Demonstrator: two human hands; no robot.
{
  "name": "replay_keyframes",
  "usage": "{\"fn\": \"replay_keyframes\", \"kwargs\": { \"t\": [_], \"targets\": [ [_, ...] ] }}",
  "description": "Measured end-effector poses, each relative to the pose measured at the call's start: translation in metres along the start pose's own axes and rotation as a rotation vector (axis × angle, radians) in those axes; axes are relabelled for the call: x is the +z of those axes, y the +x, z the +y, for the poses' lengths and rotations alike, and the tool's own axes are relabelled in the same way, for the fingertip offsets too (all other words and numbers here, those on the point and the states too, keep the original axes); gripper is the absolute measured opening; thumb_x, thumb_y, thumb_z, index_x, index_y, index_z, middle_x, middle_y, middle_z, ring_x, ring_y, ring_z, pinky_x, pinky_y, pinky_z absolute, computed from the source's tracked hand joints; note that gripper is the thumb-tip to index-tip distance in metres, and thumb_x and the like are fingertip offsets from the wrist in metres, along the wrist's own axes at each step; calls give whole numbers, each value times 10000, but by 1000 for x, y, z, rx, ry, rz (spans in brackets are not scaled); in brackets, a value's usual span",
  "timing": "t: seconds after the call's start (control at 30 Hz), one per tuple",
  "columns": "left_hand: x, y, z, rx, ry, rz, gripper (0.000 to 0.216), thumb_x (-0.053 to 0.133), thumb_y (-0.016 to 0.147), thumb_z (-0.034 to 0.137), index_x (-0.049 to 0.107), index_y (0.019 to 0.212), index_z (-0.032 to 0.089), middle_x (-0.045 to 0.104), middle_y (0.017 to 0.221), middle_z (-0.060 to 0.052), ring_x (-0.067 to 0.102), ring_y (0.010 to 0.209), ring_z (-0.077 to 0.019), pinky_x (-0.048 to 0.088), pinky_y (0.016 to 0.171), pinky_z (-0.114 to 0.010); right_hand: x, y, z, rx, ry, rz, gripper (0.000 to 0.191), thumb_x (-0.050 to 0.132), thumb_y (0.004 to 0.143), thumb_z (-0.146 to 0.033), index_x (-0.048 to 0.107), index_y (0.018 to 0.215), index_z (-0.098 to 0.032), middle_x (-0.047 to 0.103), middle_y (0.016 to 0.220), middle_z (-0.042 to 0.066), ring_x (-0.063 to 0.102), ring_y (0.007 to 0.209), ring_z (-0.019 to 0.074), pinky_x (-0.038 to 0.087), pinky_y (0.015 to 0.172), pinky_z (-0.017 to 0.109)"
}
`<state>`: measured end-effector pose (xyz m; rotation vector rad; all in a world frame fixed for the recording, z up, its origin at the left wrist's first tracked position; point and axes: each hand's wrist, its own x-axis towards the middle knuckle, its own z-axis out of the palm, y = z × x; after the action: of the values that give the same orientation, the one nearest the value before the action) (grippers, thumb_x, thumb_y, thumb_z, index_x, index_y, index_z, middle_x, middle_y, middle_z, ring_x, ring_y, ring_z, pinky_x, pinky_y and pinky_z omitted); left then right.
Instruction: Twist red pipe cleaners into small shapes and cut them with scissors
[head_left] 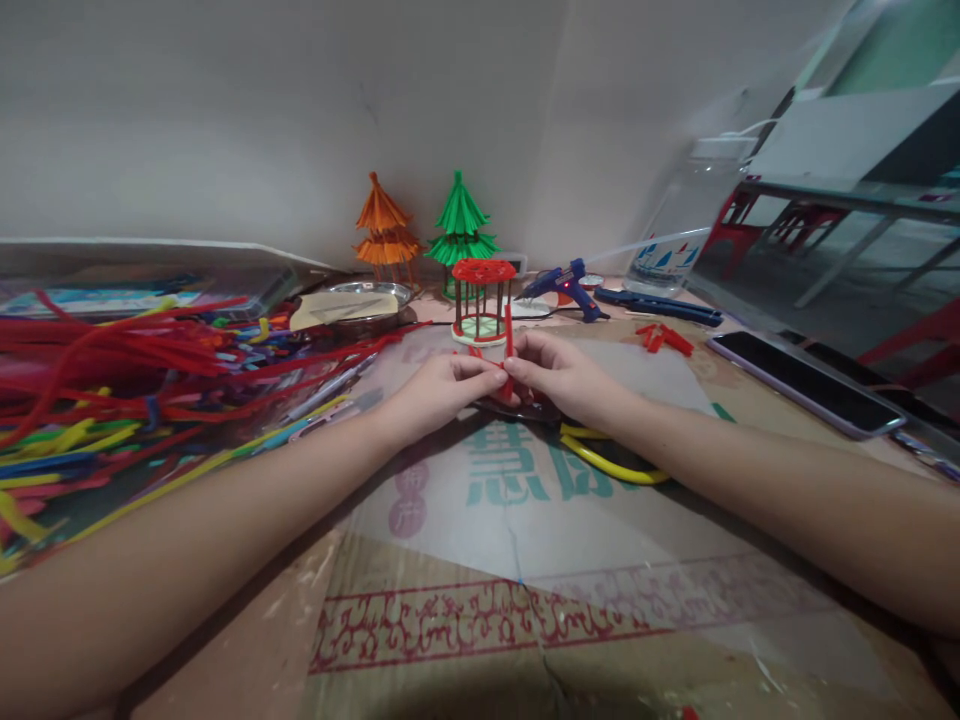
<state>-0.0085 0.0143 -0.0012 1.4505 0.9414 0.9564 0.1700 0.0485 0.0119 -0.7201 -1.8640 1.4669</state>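
Observation:
Both my hands meet at the middle of the table on a short red pipe-cleaner piece (508,345) that stands upright between them. My left hand (442,385) pinches its lower end, fingers closed. My right hand (559,375) grips it from the right, fingers closed too. Just behind the hands stands a small pavilion model (481,300) with a red lattice roof, brown posts and a green and white base. A yellow-handled tool (611,462) lies under my right wrist.
A big heap of coloured pipe cleaners (112,385) fills the left. Orange (385,232) and green (460,225) pavilion models stand by the wall. A blue glue gun (564,285), red cut pieces (661,338), a phone (802,380) and a metal dish (367,295) lie around on cardboard (525,560).

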Motion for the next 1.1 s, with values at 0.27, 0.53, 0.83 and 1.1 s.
{"fn": "replay_keyframes", "kwargs": {
  "t": [0.27,0.53,0.83,1.1],
  "targets": [
    [-1,-1,1,29,70,-24,230,662,827,339,722,858,119,756,887,-88,699,831,-174,528,854,-329,2,2,1,-10,-18,20,200,609,817,-334,464,808,-197,514,608,-62,439,482,81,296,441,222],
    [-1,-1,4,34,137,-26,219,650,839,330,737,875,132,762,903,-79,699,844,-170,526,836,-302,2,0,0,-12,-77,34,165,576,837,-313,459,815,-199,509,624,-59,454,491,86,312,445,225],
    [1,-3,8,11,173,-9,211,664,819,319,736,862,126,760,909,-81,694,834,-175,517,816,-295,3,0,5,-89,-138,57,149,580,821,-302,478,809,-195,520,680,-40,495,558,103,383,501,242],
    [2,-3,11,-1,172,-1,184,657,823,302,730,827,134,762,878,-64,695,817,-172,519,785,-279,3,0,5,-95,-158,76,175,591,814,-331,480,806,-196,521,672,-40,489,559,110,374,499,245]
  ]
}}
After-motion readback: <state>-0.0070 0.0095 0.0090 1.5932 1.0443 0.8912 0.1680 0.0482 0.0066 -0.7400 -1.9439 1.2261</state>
